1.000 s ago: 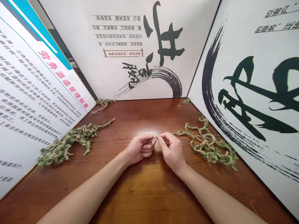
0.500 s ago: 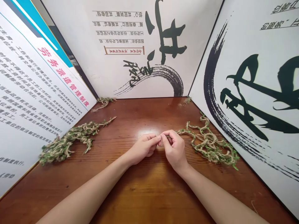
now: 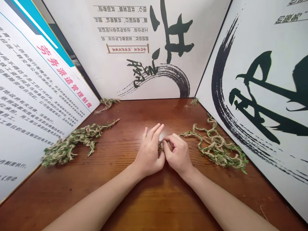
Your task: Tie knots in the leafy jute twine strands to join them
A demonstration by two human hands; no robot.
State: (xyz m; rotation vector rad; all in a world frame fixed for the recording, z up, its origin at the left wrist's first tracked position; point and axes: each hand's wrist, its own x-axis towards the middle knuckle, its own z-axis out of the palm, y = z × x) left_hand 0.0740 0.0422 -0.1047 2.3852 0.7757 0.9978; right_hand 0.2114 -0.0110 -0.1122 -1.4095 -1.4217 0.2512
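At the middle of the wooden table, my right hand [image 3: 176, 154] pinches a leafy twine garland [image 3: 215, 144] between thumb and fingers. The strand runs from behind this hand to a loose, tangled heap of brown cord and green leaves on the right. Beside it, my left hand [image 3: 150, 150] has its fingers stretched out and pointing away from me, its thumb side close to the right fingertips. A short bit of the twine [image 3: 160, 145] shows between the two hands; whether the left palm touches it is hidden.
On the left lies a bundled heap of leafy twine [image 3: 72, 144]. A small tangle of twine [image 3: 108, 103] and a few green scraps [image 3: 194, 101] sit at the back corners. Printed panels [image 3: 120, 73] wall the wooden table [image 3: 134, 205] at left, back and right.
My left hand has gone from pinching the twine to stretching its fingers out and turning upward. My right hand keeps its pinch, nearly in place. The view has shifted slightly.
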